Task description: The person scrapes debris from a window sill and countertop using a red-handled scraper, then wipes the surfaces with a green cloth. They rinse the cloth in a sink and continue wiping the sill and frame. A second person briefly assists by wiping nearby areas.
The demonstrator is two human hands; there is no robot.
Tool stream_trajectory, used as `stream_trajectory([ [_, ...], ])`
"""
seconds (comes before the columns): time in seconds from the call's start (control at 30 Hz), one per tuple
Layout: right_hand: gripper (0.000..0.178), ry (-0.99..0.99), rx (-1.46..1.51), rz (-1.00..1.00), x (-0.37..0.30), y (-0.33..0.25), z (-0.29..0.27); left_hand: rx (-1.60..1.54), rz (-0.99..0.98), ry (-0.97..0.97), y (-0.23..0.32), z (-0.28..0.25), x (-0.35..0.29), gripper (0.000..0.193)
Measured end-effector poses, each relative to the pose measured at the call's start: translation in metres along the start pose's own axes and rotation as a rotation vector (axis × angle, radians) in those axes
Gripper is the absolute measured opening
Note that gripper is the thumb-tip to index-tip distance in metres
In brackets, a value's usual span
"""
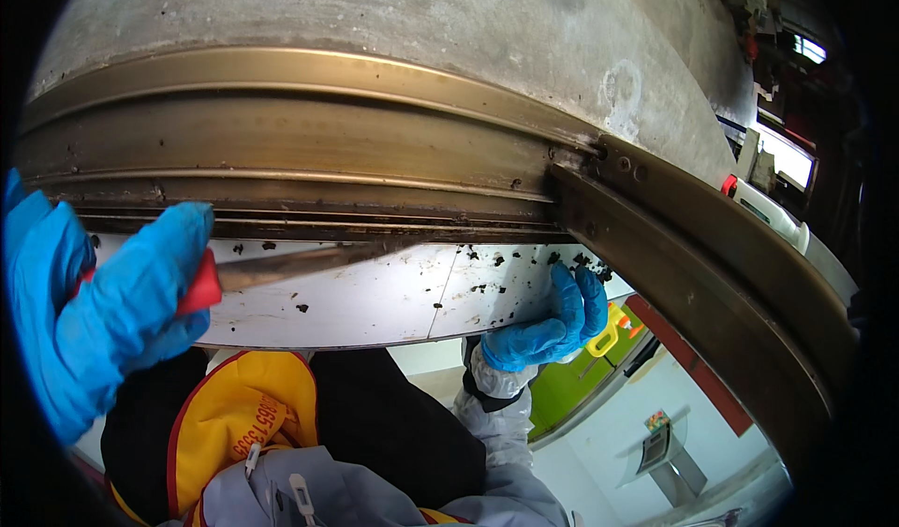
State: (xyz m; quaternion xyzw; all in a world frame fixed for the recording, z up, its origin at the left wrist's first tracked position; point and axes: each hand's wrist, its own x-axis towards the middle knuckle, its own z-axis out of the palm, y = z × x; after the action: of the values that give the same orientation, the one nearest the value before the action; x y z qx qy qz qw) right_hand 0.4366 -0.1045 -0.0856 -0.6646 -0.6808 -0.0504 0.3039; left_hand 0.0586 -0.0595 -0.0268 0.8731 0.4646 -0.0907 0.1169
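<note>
My left hand (pixel 122 293), in a blue glove, wraps around the red handle of a long-bladed knife (pixel 300 265). The blade, brownish and slightly blurred, reaches rightward, its tip against the lower groove of a bronze-coloured metal window frame (pixel 375 167). Below the frame runs a white ledge (pixel 384 293) littered with dark crumbs of dirt, thickest toward its right end. My right hand (pixel 562 321), also blue-gloved, rests at the ledge's right end beside those crumbs. Its fingers are extended, with nothing seen in them.
A bronze upright (pixel 702 265) joins the frame on the right. Beyond the frame lies a grey concrete surface (pixel 375 12). Lower right are a yellow jug (pixel 609 335) on a green surface and a grey stand (pixel 670 461). A white tube-like object (pixel 773 211) with a red end is outside.
</note>
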Motion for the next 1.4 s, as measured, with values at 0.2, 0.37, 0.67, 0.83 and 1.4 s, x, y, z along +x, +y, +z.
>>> stream_trajectory([
  [0.2, 0.064, -0.002, 0.012, 0.0, -0.001, 0.002, -0.001, -0.009, 0.018, 0.028, 0.0, -0.003, 0.007, 0.035],
  [0.37, 0.067, 0.023, 0.018, 0.055, 0.001, -0.001, 0.001, -0.023, 0.039, 0.053, 0.005, -0.003, 0.022, 0.033],
  [0.67, 0.068, -0.011, 0.049, 0.025, 0.001, 0.0, 0.001, -0.054, 0.073, 0.103, 0.024, -0.007, 0.054, 0.032],
  [0.83, 0.067, -0.01, 0.051, 0.029, 0.001, 0.002, 0.0, -0.063, 0.073, 0.13, 0.022, -0.01, 0.056, 0.031],
  [1.4, 0.064, 0.104, -0.011, 0.128, 0.008, -0.009, 0.012, -0.111, 0.128, 0.233, -0.001, -0.008, 0.092, 0.032],
])
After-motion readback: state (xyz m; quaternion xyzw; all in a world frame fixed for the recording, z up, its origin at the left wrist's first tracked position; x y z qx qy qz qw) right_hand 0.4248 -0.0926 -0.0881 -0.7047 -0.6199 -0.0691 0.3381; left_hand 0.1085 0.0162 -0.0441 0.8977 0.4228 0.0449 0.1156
